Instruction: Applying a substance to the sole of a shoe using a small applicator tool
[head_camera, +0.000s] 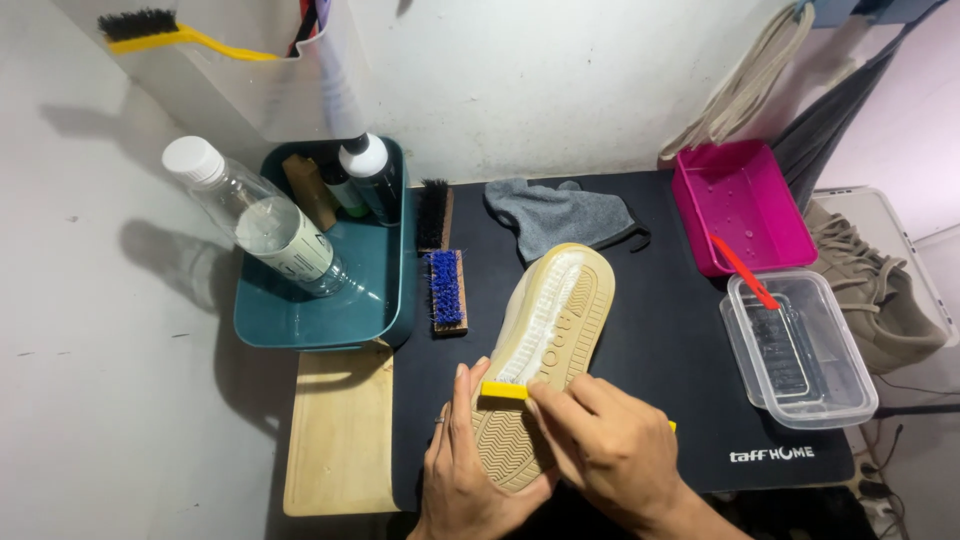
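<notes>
Down at the near edge of the worktop (700, 330), both hands are on a shoe (545, 350) lying sole-up on the black mat. The left hand (465, 470) wraps around the heel end from the side and pins it down, while the right hand (610, 450) is closed on a yellow brush (505, 390) laid across the sole, bristles against the rubber. The toe points away from the person, so the pale foamy stripe up the middle of the sole is in plain view.

Just left of the hands sits a wooden board (340, 440), touching the mat's edge. A bit further up, a blue-bristled brush (446, 290) lies right beside the shoe's toe, with a black-bristled brush (434, 213) behind it. Those two are wedged between the shoe and a teal tray (300, 325) holding a clear bottle (255, 220) on its side plus a couple of darker bottles upright.

On the right, a clear plastic tub (800, 350) of water has a red-handled brush (745, 272) leaning into it, and a pink tray (740, 205) sits just behind. A grey cloth (560, 212) is bunched up past the toe, near the wall. Off the right edge, a second tan shoe (880, 290) rests on its side.
</notes>
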